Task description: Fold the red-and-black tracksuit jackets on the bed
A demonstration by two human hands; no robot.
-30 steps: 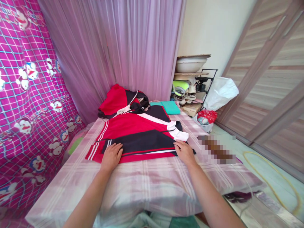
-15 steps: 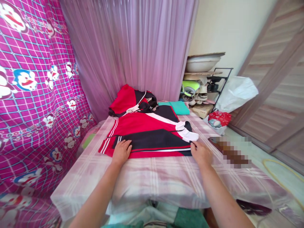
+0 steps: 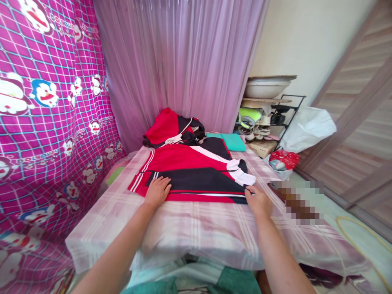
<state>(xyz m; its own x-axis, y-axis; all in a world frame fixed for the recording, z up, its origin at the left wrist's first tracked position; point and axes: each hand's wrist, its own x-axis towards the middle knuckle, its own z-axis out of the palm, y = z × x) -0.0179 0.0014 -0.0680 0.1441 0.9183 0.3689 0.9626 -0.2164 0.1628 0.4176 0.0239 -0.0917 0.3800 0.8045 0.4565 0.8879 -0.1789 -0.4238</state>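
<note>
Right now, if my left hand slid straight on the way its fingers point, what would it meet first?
Your left hand lies flat on the red and black jacket. Straight on, it crosses more of that jacket, then probably reaches the heap of clothes by the curtain; depth is unclear.

I count two hands: left hand [image 3: 157, 192], right hand [image 3: 259, 201]. Two red-black garments: flat jersey [image 3: 196, 171], heaped jersey [image 3: 170, 127]. One teal cloth [image 3: 234, 141], one basin [image 3: 266, 87], one white bag [image 3: 308, 127].
</note>
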